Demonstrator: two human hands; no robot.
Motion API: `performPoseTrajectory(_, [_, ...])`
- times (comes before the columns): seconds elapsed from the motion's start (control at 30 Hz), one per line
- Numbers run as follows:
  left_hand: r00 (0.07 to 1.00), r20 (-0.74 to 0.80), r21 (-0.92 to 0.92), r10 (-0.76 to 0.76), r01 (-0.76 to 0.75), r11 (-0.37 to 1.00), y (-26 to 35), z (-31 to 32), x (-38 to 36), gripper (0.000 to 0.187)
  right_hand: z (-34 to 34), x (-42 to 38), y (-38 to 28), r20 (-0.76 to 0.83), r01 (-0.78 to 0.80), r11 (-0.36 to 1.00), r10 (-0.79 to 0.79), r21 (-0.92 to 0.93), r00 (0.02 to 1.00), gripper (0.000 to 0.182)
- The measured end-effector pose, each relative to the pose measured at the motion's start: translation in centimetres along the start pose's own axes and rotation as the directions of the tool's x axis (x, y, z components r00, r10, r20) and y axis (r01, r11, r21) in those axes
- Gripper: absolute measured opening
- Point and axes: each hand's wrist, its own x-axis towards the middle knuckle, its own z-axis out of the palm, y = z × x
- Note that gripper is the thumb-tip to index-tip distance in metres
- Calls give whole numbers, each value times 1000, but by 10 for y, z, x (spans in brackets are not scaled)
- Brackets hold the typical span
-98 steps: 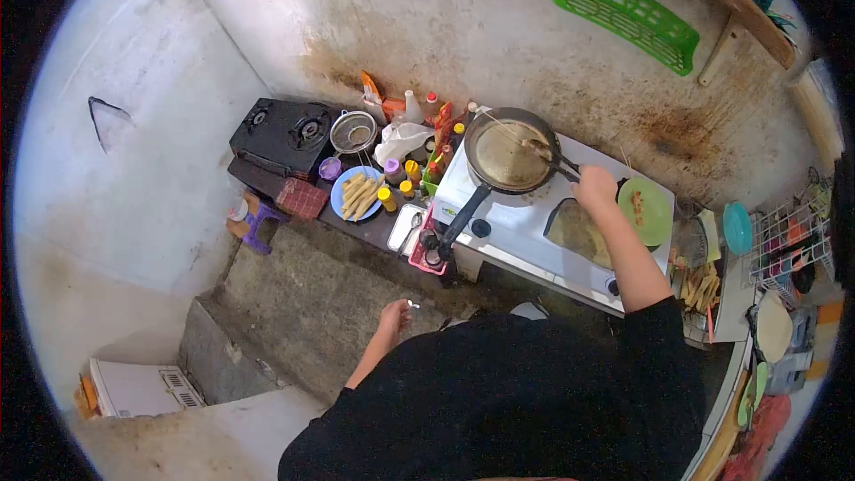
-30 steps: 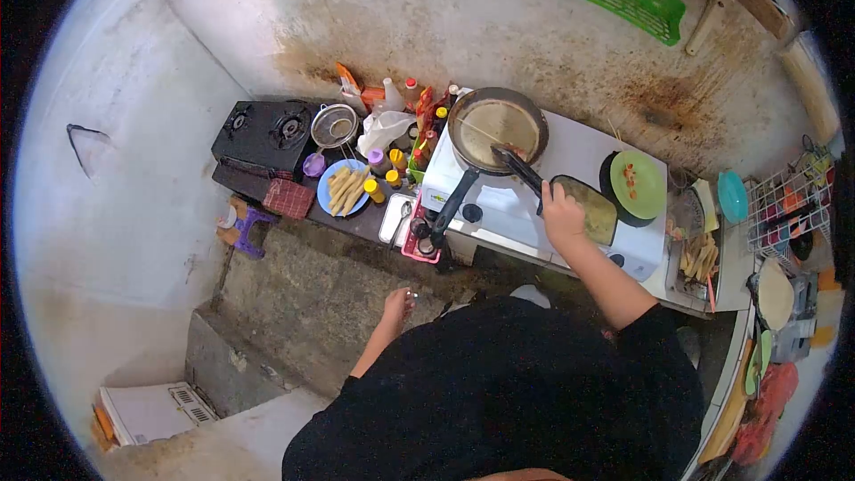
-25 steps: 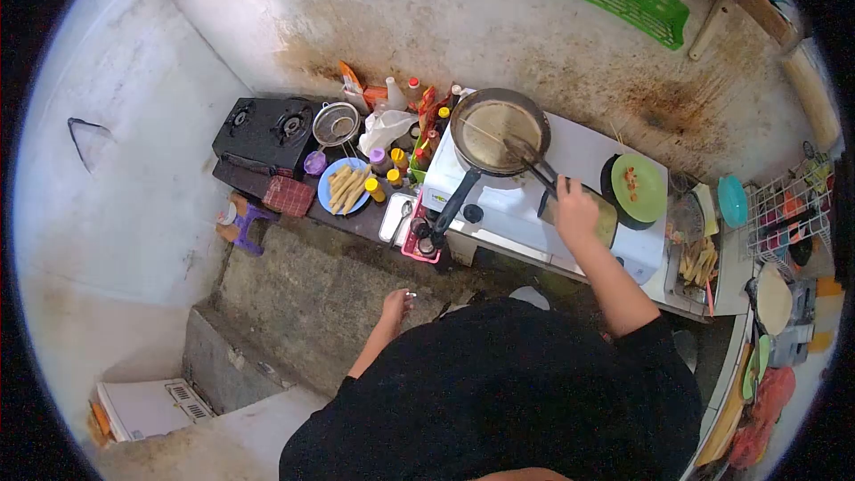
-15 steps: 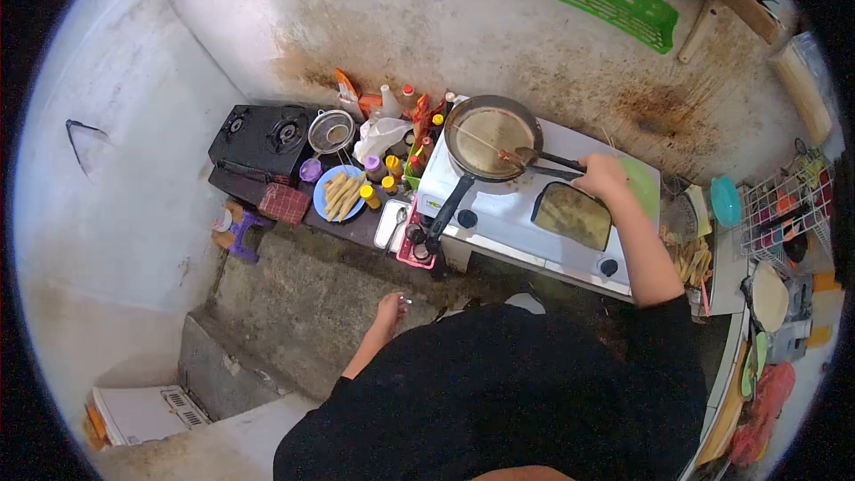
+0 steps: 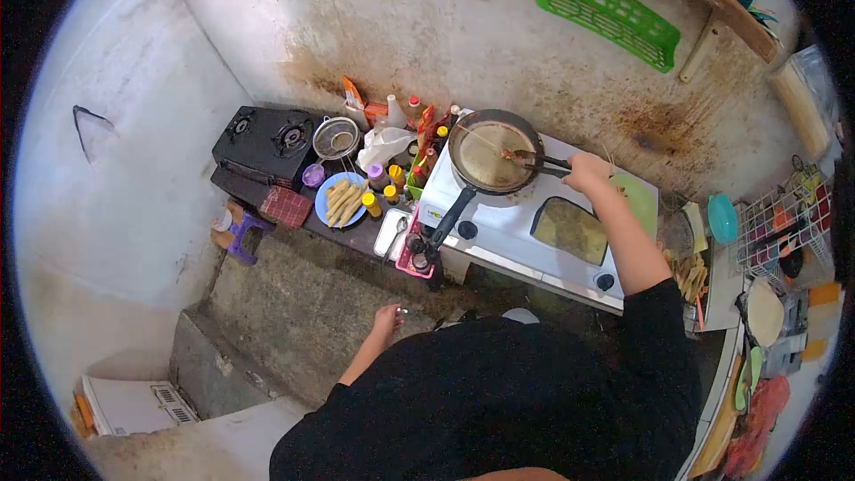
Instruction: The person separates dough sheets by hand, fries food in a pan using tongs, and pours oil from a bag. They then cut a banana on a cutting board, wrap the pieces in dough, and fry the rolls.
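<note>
Black tongs (image 5: pixel 549 166) reached in from the right over a dark frying pan (image 5: pixel 492 165), their tips at a small reddish-brown piece of food (image 5: pixel 515 156) on the pan's right side. Whether the tips were clamped on the food could not be told. The right hand (image 5: pixel 588 172) held the tongs, its fingers closed around the handles. A thin stick (image 5: pixel 479 135) lay slanted across the far left part of the pan, whose black handle (image 5: pixel 454 216) pointed near and left.

The pan sat at the far left of a white stove (image 5: pixel 515 221) — a dark-rimmed panel (image 5: pixel 572 230) lay nearer and to the right on its top. A green plate (image 5: pixel 639 207) stood at the stove's right end, partly hidden by the forearm.

To the left, a dark desk (image 5: pixel 344 235) bore a blue plate (image 5: pixel 321 206) of pale yellow rolls (image 5: pixel 344 200), yellow-capped jars (image 5: pixel 370 204) just beside it, and a sieve (image 5: pixel 337 138) behind. A white tray (image 5: pixel 388 233) with a spoon (image 5: pixel 398 230) lay right of the jars, next to a pink basket (image 5: pixel 414 260). Farther left stood a black two-burner cooker (image 5: pixel 265 141).

The left hand (image 5: pixel 386 318) hung in the near area, well apart from the pan — fingers curled, a small white item (image 5: pixel 403 310) at their tips; whether they pinched it could not be told.
</note>
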Motion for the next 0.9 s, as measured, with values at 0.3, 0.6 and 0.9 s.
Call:
performPoseTrajectory(0.3, [997,46,-35,65,-63,997,-5,-5,-1,18,4,-31,21,-106,0,950,35,313,994,44])
performPoseTrajectory(0.6, [974,164,129,155,-177,976,-11,-10,26,17,71,-47,49,-33,-88,595,189,799,981,43])
performPoseTrajectory(0.9, [963,205,397,175,-246,885,-1,31,35,19,148,-87,134,-158,-244,453,682,857,714,42])
